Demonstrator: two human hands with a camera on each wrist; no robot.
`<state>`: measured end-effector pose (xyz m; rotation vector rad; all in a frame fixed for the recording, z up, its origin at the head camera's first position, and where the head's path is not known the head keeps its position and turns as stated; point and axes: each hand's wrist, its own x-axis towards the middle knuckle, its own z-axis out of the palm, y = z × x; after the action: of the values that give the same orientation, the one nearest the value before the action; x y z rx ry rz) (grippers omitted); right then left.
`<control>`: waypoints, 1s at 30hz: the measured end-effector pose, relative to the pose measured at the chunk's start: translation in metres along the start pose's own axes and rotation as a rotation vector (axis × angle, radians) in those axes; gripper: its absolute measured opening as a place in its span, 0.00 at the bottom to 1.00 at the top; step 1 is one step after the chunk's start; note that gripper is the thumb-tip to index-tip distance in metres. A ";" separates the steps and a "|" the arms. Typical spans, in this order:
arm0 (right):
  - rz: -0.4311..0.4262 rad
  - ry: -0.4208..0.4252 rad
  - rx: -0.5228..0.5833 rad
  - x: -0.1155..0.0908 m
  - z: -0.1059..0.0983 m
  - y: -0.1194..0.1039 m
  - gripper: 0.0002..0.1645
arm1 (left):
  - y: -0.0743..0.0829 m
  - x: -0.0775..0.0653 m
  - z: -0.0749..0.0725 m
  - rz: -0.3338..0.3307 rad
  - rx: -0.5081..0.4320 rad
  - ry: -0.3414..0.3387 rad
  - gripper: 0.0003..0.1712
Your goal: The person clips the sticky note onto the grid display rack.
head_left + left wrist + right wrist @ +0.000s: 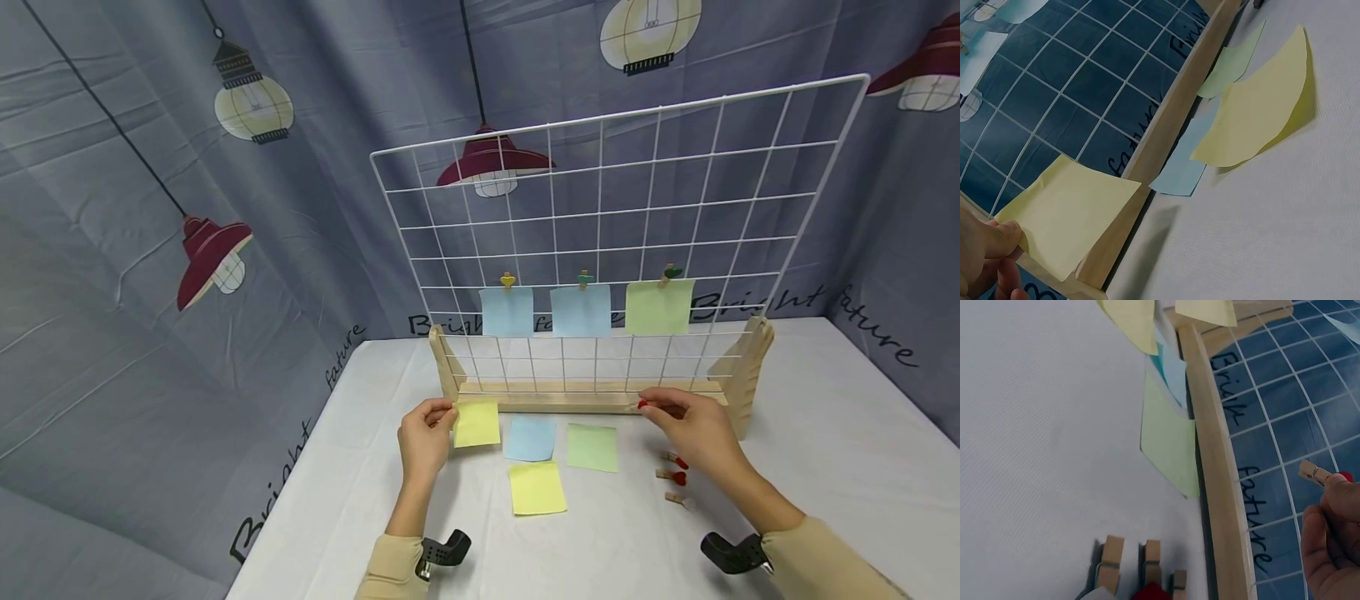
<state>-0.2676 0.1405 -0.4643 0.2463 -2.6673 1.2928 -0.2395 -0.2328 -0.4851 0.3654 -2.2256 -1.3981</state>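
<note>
My left hand (425, 442) pinches a yellow sticky note (477, 423) by its left edge, holding it up in front of the rack's wooden base. My right hand (693, 429) holds a small wooden clothespin (1314, 472) with a red heart between thumb and fingers, near the base's right part. On the white table lie a blue note (531, 439), a green note (592, 447) and another yellow note (537, 488). Below my right hand lie three more clothespins (670, 476); red hearts show on two of them.
A white wire grid (600, 212) stands upright in a wooden base (555, 402). Clipped on it are two blue notes (507, 312) and one green note (660, 308), each under a heart clothespin. A grey-blue curtain (315, 208) with printed lamps hangs behind.
</note>
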 end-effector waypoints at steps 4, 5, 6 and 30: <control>0.008 -0.019 0.001 0.003 0.003 -0.006 0.18 | 0.001 0.001 0.001 0.004 -0.001 0.002 0.03; 0.009 -0.024 0.005 0.003 0.004 -0.007 0.18 | 0.001 0.002 0.001 0.003 -0.004 0.002 0.03; 0.009 -0.028 0.006 0.004 0.005 -0.009 0.18 | 0.001 0.002 0.001 0.004 -0.006 -0.001 0.03; -0.063 -0.050 0.086 0.017 0.035 -0.042 0.14 | 0.010 0.006 0.008 0.001 -0.048 -0.023 0.03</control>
<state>-0.2779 0.0861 -0.4501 0.3753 -2.6248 1.4011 -0.2485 -0.2251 -0.4771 0.3339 -2.2058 -1.4596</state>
